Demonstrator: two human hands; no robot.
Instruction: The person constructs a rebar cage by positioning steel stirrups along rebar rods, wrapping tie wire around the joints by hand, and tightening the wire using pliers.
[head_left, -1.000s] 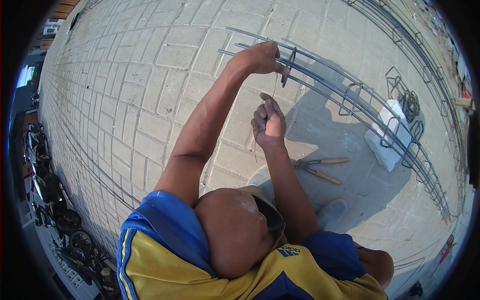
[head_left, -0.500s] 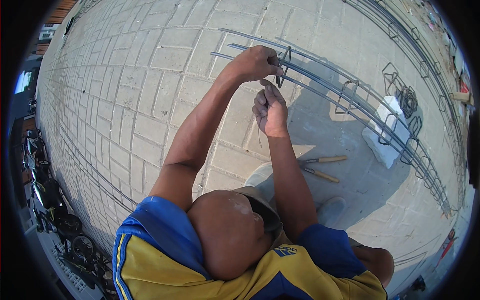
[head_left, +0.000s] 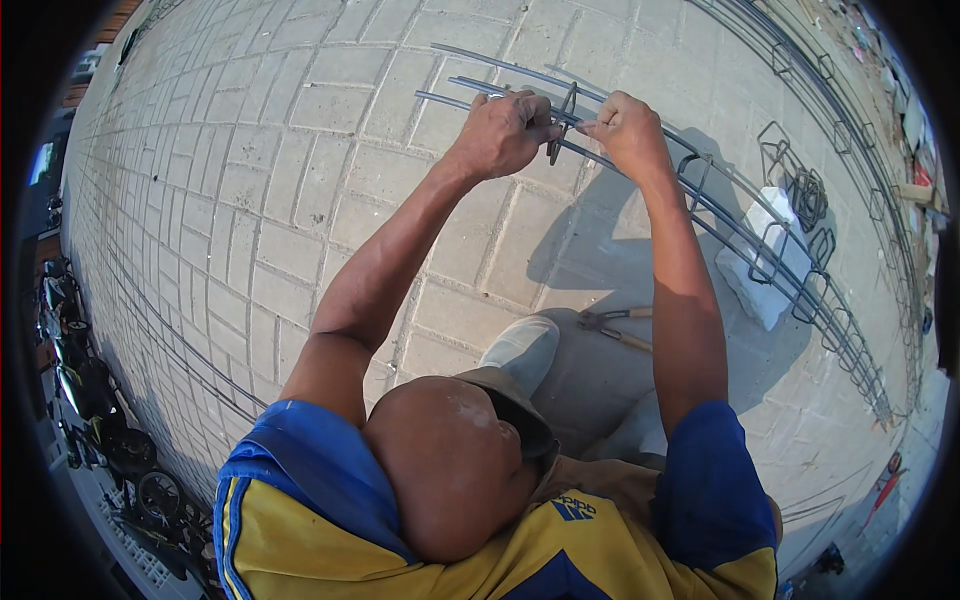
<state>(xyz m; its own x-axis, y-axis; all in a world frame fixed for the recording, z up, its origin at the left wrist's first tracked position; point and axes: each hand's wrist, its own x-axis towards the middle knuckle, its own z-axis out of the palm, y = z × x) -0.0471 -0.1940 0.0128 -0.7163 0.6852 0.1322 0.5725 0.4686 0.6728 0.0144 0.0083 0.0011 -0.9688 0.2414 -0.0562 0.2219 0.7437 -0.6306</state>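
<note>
Grip of both hands, left hand (head_left: 508, 128) and right hand (head_left: 624, 127), closes on rebar (head_left: 640, 165).

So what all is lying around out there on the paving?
steel bars: several, grey, long bundle running from top centre to the right edge
stirrup: one, dark wire loop, on the bars between the hands
more stirrups: several, dark, spaced along the bars at right
pincers: one, wooden handles, on the paving below the bars
white block: one, under the bars
wire coil: one, dark, beside the block
left hand: gripping the bars
right hand: at the stirrup
</note>
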